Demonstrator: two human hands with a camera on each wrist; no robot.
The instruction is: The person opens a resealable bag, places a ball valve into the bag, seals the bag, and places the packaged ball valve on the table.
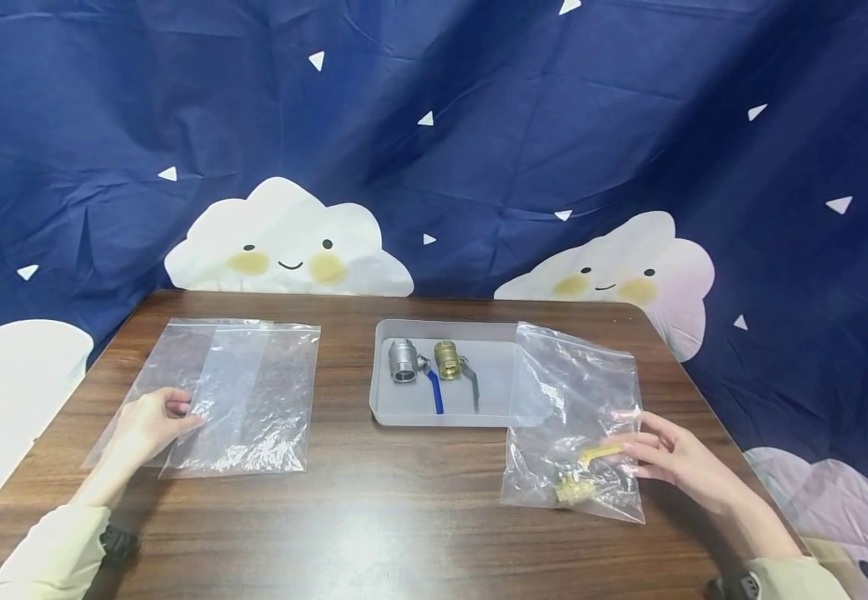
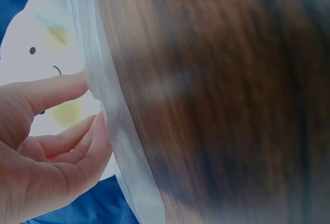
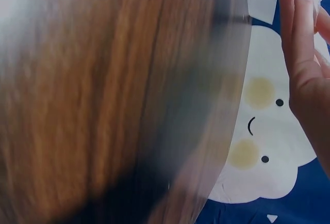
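Thumb and fingertips of my left hand (image 1: 150, 427) touch the clear zip bags (image 1: 276, 392) at the left; their tips stand apart at the bag edge in the left wrist view. A clear zip bag (image 1: 554, 367) at the right holds a brass ball valve (image 1: 574, 490) with a yellow lever (image 1: 600, 452). My right hand (image 1: 684, 462) grips this bag's right side, fingers close to the lever's end. Crumpled plastic covers the fingertips in the right wrist view. Two other ball valves lie in the tray: a silver one (image 1: 403, 360) with a blue lever and a brass one (image 1: 448, 359) with a grey lever.
A translucent plastic tray (image 1: 403, 417) stands at the back middle of the brown wooden table (image 1: 373, 500). The filled bag overlaps the tray's right end. A dark blue curtain (image 1: 479, 150) with white clouds hangs behind the table.
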